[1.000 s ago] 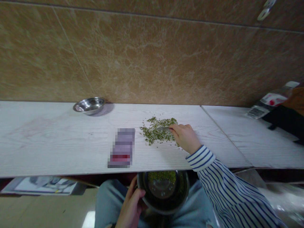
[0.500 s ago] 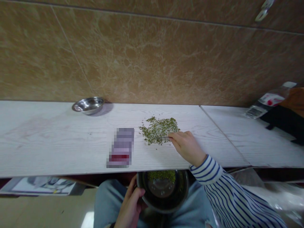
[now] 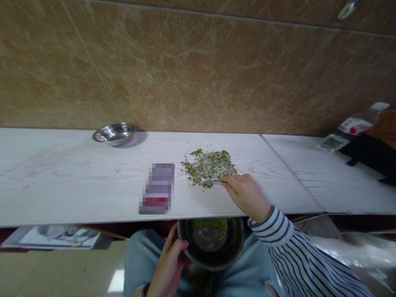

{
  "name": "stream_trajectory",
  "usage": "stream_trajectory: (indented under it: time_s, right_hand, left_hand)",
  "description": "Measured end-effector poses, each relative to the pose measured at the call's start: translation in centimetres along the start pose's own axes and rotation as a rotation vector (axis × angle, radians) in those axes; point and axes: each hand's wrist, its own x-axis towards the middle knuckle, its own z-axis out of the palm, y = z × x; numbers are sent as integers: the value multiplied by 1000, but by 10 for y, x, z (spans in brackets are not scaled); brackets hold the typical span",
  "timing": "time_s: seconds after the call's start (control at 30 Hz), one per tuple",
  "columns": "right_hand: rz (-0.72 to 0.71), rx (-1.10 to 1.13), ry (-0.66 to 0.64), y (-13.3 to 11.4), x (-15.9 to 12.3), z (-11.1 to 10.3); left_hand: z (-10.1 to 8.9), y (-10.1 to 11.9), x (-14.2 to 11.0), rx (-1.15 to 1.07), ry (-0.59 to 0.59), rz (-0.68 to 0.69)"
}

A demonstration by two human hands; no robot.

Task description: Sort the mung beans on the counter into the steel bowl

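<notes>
"Green grains [image 3: 213, 163] are spread on the white worktop [image 3: 77, 177]. Are they all there?"

"No, some more [image 3: 210, 224] are in the round pot [image 3: 213, 267], bunched at its twelve o'clock side. Say twelve is toward the wall [image 3: 198, 74]."

"So how much looks done?"

"Only part, I think. The pot has some grains, but lots lie loose up top. They make a thin, bitty patch, with white showing through."

"What does the right hand [image 3: 247, 196] have?"

"A thin metal tool [image 3: 212, 182], maybe a spoon. Its grip is pinched tight on the handle, thumb and finger together."

"Which way does the tool point?"

"Its tip points to nine o'clock and its handle goes to three. So its long line runs side to side, almost flat along the worktop. It is at the six o'clock edge of the patch."

"And the left hand [image 3: 168, 264]?"

"That grip is closed on the pot's side, at about eight o'clock. The pot is over the lap, by the worktop's near edge."

"What else is close?"

"A blurred flat thing [image 3: 157, 187] lies at eight o'clock from the patch. A small shiny bowl [image 3: 116, 142] sits at ten o'clock, near the wall."
</notes>
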Motion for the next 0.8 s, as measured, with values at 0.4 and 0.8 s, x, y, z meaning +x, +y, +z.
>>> stream_trajectory:
  time_s: [0.4, 0.8]
  right_hand:
    - [24, -7, 1, -7, -12, -4]
    - [46, -32, 26, 8, -24, -6]
  left_hand:
    - [-2, 0, -3, 11, 5, 6]
    - [-4, -2, -3, 5, -28, 26]
